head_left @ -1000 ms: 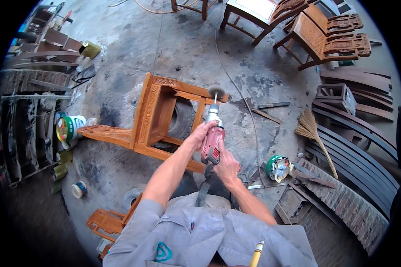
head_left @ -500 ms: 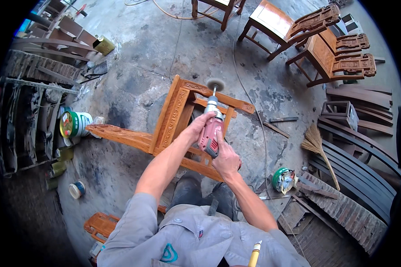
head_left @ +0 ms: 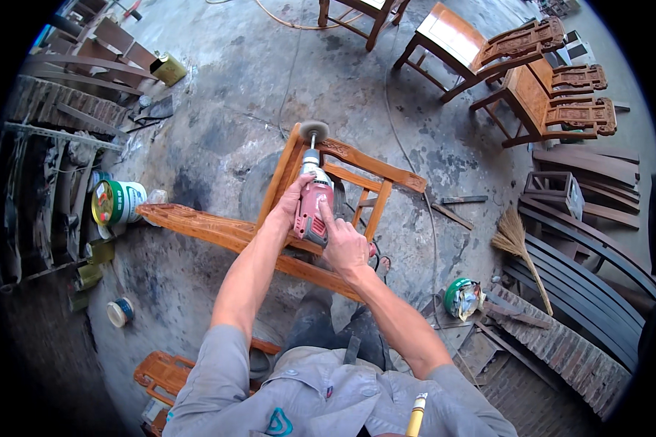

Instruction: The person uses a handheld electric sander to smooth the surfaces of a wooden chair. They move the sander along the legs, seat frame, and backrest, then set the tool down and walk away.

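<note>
Here, at far left, a white plastic paint bucket with a green lid (head_left: 116, 202) lies on its side on the stained concrete floor (head_left: 219, 95), just off the end of the orange-brown wooden chair frame (head_left: 328, 182) tipped over at centre, presumably to bring its rails within reach. The left hand (head_left: 290, 206) wraps its fingers around the front of a red and grey handheld power grinder (head_left: 313, 204), steadying it, while the right hand (head_left: 345, 244) grips the rear body with its index finger laid along the casing. The tool's round buffing wheel (head_left: 314, 131) meets the frame's far corner. Right of that, a straw broom (head_left: 516, 247) lies beside dark stacked planks (head_left: 590, 255).
</note>
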`<action>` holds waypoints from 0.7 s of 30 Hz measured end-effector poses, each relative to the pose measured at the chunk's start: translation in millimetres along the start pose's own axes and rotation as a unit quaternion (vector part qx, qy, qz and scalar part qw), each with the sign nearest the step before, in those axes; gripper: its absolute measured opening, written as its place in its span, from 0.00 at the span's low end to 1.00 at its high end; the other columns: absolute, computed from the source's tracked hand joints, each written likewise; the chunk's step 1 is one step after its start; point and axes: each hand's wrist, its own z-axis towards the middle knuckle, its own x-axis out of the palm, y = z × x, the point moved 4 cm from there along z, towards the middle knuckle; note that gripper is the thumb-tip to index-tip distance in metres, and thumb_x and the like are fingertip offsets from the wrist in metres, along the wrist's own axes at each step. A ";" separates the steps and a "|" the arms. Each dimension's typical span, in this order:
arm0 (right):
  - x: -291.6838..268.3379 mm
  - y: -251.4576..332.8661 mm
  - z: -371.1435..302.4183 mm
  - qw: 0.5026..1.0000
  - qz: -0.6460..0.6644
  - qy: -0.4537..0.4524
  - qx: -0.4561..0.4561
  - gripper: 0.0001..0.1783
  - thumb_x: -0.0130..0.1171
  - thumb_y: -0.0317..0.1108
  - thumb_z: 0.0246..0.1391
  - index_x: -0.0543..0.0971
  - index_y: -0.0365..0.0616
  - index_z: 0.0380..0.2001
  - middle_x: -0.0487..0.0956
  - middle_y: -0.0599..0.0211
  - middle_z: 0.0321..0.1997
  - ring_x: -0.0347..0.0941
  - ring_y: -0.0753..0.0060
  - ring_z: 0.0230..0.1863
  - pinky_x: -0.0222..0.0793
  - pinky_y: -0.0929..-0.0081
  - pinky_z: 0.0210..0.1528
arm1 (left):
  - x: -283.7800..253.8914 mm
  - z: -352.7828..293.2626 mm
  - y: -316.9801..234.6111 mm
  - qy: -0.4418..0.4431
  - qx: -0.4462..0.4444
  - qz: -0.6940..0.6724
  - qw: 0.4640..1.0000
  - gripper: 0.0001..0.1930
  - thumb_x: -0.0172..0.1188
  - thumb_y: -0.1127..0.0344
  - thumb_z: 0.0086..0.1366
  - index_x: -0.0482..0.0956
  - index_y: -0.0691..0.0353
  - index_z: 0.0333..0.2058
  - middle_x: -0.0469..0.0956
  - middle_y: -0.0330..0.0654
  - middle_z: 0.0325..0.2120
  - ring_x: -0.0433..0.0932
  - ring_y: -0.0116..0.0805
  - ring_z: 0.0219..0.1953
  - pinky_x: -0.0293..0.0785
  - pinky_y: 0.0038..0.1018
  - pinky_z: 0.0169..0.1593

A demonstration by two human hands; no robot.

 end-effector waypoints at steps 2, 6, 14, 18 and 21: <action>-1.8 -0.8 -10.7 0.999 0.008 0.010 0.039 0.51 0.61 0.24 0.38 0.56 0.56 0.70 0.74 0.63 0.31 0.77 0.57 0.35 0.76 0.60 0.32 | 6.1 2.3 10.5 -0.018 -0.021 0.018 0.999 0.23 0.62 0.46 0.59 0.76 0.60 0.42 0.81 0.44 0.32 0.82 0.37 0.31 0.82 0.35 0.38; -7.3 -2.6 -34.5 0.995 0.027 0.010 0.092 0.52 0.61 0.23 0.37 0.56 0.53 0.70 0.74 0.61 0.31 0.76 0.55 0.35 0.76 0.58 0.32 | 35.8 -0.4 32.5 -0.009 -0.084 0.033 0.996 0.20 0.65 0.48 0.58 0.78 0.59 0.39 0.82 0.42 0.28 0.82 0.35 0.27 0.82 0.33 0.34; -2.8 15.9 0.3 0.999 0.032 0.012 0.022 0.51 0.59 0.23 0.38 0.56 0.52 0.69 0.74 0.62 0.31 0.76 0.57 0.35 0.75 0.60 0.33 | 4.9 -9.1 -4.7 -0.024 -0.027 0.025 0.999 0.22 0.62 0.47 0.59 0.76 0.60 0.40 0.82 0.44 0.31 0.82 0.36 0.30 0.82 0.33 0.38; -1.1 18.0 5.8 0.999 0.031 0.024 0.019 0.54 0.62 0.23 0.35 0.55 0.54 0.70 0.76 0.62 0.31 0.77 0.56 0.35 0.75 0.58 0.33 | 3.8 -19.3 -9.4 -0.024 -0.015 0.028 0.999 0.23 0.60 0.45 0.60 0.76 0.59 0.42 0.81 0.43 0.33 0.82 0.37 0.32 0.82 0.35 0.39; -7.8 14.6 -17.6 0.998 0.033 0.027 0.051 0.51 0.60 0.23 0.38 0.56 0.52 0.70 0.75 0.61 0.31 0.76 0.55 0.35 0.75 0.58 0.33 | 11.4 -13.8 15.4 -0.013 -0.059 0.022 0.998 0.22 0.64 0.46 0.58 0.76 0.59 0.41 0.81 0.42 0.31 0.81 0.35 0.30 0.81 0.34 0.38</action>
